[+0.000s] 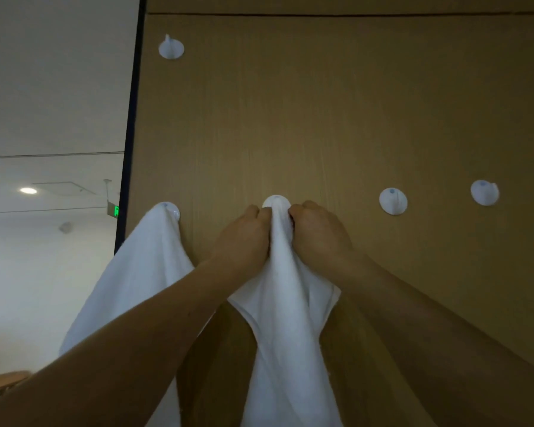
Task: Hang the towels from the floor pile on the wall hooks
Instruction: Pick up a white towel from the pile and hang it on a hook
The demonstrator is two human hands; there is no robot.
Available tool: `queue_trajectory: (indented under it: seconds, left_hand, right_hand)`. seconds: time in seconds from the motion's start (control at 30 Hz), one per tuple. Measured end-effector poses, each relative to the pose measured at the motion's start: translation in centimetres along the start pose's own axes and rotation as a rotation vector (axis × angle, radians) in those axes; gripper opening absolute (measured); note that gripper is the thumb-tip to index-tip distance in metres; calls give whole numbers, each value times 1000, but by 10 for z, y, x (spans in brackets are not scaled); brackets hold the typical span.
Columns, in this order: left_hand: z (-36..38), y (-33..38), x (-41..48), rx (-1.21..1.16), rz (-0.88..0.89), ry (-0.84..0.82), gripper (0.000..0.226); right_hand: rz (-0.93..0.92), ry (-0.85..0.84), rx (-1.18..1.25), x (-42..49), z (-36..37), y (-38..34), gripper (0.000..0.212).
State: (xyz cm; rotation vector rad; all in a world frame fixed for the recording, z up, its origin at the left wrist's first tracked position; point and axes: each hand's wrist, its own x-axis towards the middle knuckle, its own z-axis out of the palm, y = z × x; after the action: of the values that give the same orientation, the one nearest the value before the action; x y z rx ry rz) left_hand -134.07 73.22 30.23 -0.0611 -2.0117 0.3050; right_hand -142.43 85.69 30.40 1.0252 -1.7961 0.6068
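A white towel [285, 303] hangs down the brown wood panel from a round white hook [276, 201] in the middle of the view. My left hand [244, 238] and my right hand [318, 232] grip the towel's top on either side, just below that hook. A second white towel [136, 272] hangs from the hook [170, 208] to the left, by the panel's edge. The floor pile is out of view.
Two bare white hooks [393, 201] [484, 192] sit to the right on the panel, and another bare hook [171, 48] is higher up at the left. The panel's dark edge [130, 134] borders an open white room. A wooden chair [3, 383] shows at the lower left.
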Motion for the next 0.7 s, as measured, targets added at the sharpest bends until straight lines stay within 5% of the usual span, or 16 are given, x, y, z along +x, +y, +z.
queue_trajectory:
  seconds: [0.1, 0.23, 0.37, 0.47, 0.7]
  left_hand:
    - [-4, 6, -2, -233, -91, 69, 22]
    - [-22, 19, 5, -465, -309, 8, 41]
    - [-20, 25, -5, -512, -317, -176, 21]
    - [-17, 24, -19, -740, -458, -146, 4]
    - [-34, 5, -29, -1353, -585, -247, 43]
  right_hand:
    - [41, -68, 111, -5, -4, 0, 21]
    - [126, -163, 218, -10, -17, -6, 23]
    - [129, -305, 292, -17, -16, -14, 15]
    - [351, -288, 632, -27, -13, -22, 31]
    - [370, -231, 950, -34, -35, 2, 30]
